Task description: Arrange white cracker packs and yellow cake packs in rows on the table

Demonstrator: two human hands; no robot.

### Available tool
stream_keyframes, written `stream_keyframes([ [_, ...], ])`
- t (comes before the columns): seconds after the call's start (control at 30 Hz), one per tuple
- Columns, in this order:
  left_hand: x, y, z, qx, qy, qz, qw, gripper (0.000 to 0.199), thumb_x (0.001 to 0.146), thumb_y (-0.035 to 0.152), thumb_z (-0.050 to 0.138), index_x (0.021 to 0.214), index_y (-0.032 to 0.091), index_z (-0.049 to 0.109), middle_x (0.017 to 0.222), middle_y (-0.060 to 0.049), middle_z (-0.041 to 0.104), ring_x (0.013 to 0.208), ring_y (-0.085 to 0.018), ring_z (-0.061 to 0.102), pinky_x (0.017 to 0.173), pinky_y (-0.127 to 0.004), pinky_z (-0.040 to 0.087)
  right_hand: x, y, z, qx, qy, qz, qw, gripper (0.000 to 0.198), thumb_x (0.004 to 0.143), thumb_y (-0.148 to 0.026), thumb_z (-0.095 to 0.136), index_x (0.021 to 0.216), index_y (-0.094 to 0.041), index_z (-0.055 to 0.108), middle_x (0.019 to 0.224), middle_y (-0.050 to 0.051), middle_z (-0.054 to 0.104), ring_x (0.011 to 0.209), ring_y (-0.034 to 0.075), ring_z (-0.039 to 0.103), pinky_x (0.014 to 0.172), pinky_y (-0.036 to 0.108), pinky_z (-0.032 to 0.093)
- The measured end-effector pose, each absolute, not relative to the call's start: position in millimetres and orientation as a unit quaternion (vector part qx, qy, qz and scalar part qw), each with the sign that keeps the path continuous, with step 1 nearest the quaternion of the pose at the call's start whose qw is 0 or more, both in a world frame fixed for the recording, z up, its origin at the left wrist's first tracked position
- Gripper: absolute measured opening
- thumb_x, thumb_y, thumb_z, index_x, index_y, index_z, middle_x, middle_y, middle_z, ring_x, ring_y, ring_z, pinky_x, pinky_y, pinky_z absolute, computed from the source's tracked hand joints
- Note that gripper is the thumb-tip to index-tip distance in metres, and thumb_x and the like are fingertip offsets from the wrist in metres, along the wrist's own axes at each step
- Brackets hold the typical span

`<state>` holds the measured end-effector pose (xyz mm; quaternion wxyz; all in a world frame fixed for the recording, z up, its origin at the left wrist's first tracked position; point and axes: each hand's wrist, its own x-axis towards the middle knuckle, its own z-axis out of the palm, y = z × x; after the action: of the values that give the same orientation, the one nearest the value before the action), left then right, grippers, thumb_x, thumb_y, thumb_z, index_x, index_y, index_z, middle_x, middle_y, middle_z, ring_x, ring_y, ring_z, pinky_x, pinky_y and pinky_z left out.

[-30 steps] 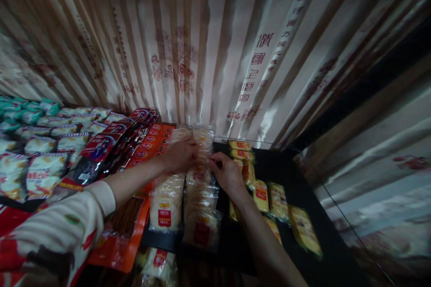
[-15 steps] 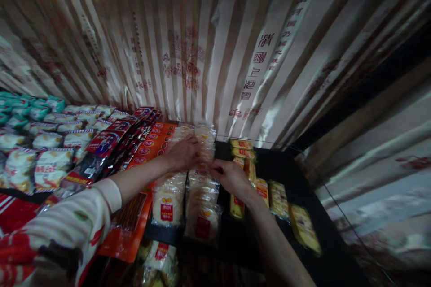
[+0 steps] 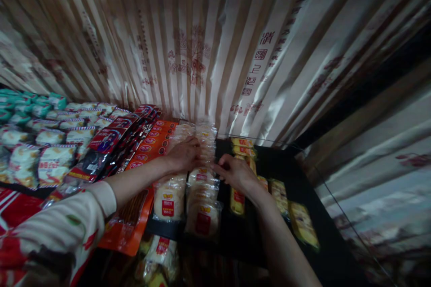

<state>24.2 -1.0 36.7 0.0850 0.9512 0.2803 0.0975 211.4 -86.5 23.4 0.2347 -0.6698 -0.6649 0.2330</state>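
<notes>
Two rows of clear-wrapped round rice cracker packets with red labels stand side by side on a black table top [image 3: 232,244]: a left row [image 3: 168,204] and a right row [image 3: 203,217]. My left hand [image 3: 185,154] lies over the rear of the left row. Its fingers are bent, with the tips against packets of the right row. At the right side of that row is my right hand [image 3: 234,172], fingers curled and thumb close to the index finger at a wrapper's edge. Whether anything is pinched there I cannot make out.
Yellow snack packs [image 3: 303,224] stand and lie to the right. Orange bags [image 3: 126,240], dark red bags [image 3: 107,139], white bread packs [image 3: 55,166] and green packs [image 3: 40,107] fill the left. A printed curtain [image 3: 191,45] hangs behind; more packs [image 3: 161,251] are below the front edge.
My right hand has drawn slightly up and right along the right row, its fingers more curled. A red label shows more clearly midway down that row. My left hand stays almost in place.
</notes>
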Motion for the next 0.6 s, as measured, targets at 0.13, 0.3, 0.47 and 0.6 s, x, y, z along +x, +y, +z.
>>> stream_keyframes([
  [0.13,24,-1,35,0.95,0.276,0.111,0.089,0.016,0.078,0.031,0.062,0.074,0.016,0.062,0.096,-0.007,0.056,0.102,-0.021,0.045,0.087,-0.032,0.042,218,-95,30,-0.642,-0.704,0.265,0.149,0.032,0.076,-0.049,0.057,0.064,-0.021,0.064,0.055,-0.001,0.061,0.053,0.012,0.054,0.048,0.021,0.032],
  [0.3,22,-4,38,0.95,0.278,0.11,0.09,0.015,0.078,0.03,0.062,0.074,0.016,0.062,0.096,-0.007,0.056,0.102,-0.021,0.045,0.089,-0.033,0.041,210,-97,28,-0.605,-0.716,0.296,0.183,0.022,0.078,-0.036,0.055,0.065,-0.021,0.064,0.055,-0.003,0.06,0.054,0.011,0.055,0.048,0.02,0.033],
  [0.47,20,-8,42,0.951,0.27,0.118,0.097,0.016,0.081,0.031,0.057,0.079,0.017,0.063,0.098,-0.006,0.058,0.106,-0.02,0.045,0.096,-0.035,0.038,204,-94,21,-0.613,-0.666,0.338,0.256,0.021,0.081,-0.034,0.05,0.068,-0.021,0.06,0.05,-0.004,0.057,0.046,0.011,0.056,0.046,0.02,0.039],
  [0.6,14,-13,44,0.952,0.265,0.11,0.108,0.024,0.08,0.041,0.058,0.086,0.019,0.065,0.115,-0.007,0.055,0.12,-0.024,0.039,0.103,-0.041,0.032,201,-91,13,-0.625,-0.63,0.362,0.283,0.021,0.08,-0.036,0.051,0.067,-0.021,0.058,0.05,-0.003,0.059,0.045,0.012,0.057,0.044,0.02,0.042],
])
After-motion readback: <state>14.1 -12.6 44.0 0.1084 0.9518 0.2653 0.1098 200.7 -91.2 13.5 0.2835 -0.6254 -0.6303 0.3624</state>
